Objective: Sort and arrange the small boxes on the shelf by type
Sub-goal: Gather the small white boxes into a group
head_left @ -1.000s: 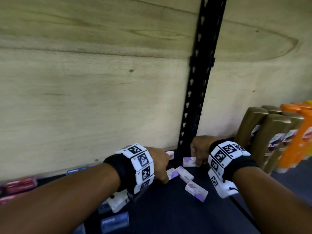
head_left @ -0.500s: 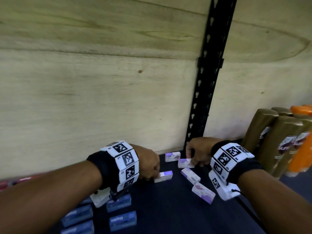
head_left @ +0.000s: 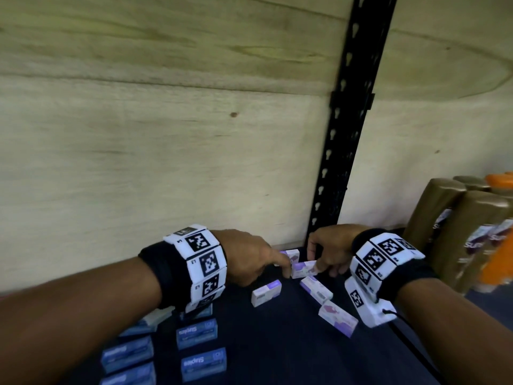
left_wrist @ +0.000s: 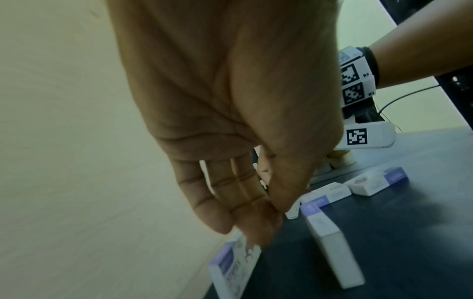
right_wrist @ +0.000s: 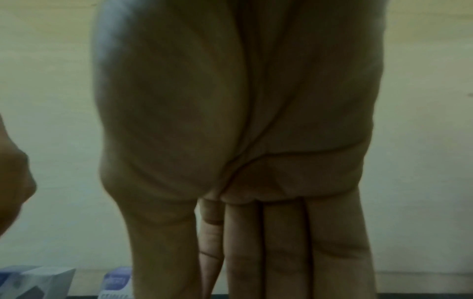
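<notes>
Head view: left hand [head_left: 249,259] is open, straight fingertips on a purple box [head_left: 304,269] at the back of the shelf [head_left: 277,343]; right hand [head_left: 330,251] touches its other end (pinching or not, I cannot tell). Best slide it flush beside its neighbours [head_left: 316,290], edges parallel, clear of the blue boxes [head_left: 197,333].

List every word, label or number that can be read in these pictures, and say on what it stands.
"Staples", upside down: on the blue boxes.
"Sun", the rest blurred: on a brown bottle.
"R2" and "R1": on the right wrist band.
White and purple boxes: print too blurred to read.
</notes>
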